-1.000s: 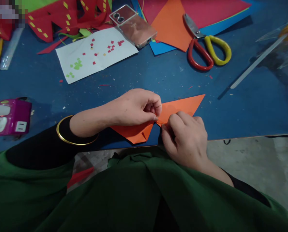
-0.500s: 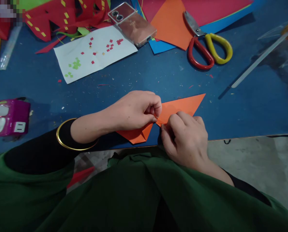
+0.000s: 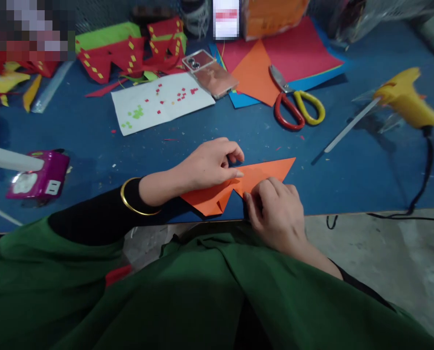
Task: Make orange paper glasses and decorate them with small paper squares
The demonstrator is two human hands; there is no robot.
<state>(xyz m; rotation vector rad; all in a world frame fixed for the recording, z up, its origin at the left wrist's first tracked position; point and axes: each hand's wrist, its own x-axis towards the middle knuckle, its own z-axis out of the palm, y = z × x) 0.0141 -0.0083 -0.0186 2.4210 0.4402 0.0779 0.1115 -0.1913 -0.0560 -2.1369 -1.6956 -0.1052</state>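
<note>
A folded orange paper [image 3: 262,170] lies at the table's front edge, one pointed end out to the right and a notch in its near side. My left hand [image 3: 211,163] rests over its left part, thumb on the paper and apart from the curled index finger, with nothing between them. My right hand [image 3: 277,214] is closed at the paper's near edge, right of the notch, thumb and bent finger pinching it. Some of the paper is hidden under both hands.
Beyond the hands lie a white sheet [image 3: 169,109] with small paper bits, a phone [image 3: 217,78], scissors [image 3: 289,104] and coloured sheets [image 3: 293,58]. A yellow glue gun [image 3: 402,97] with a cord is at right, a purple device [image 3: 42,177] at left, red paper shapes [image 3: 111,58] behind.
The view has tilted up, showing more of the table's back. My left thumb and index finger have parted from their pinch on the paper. My right hand keeps its hold.
</note>
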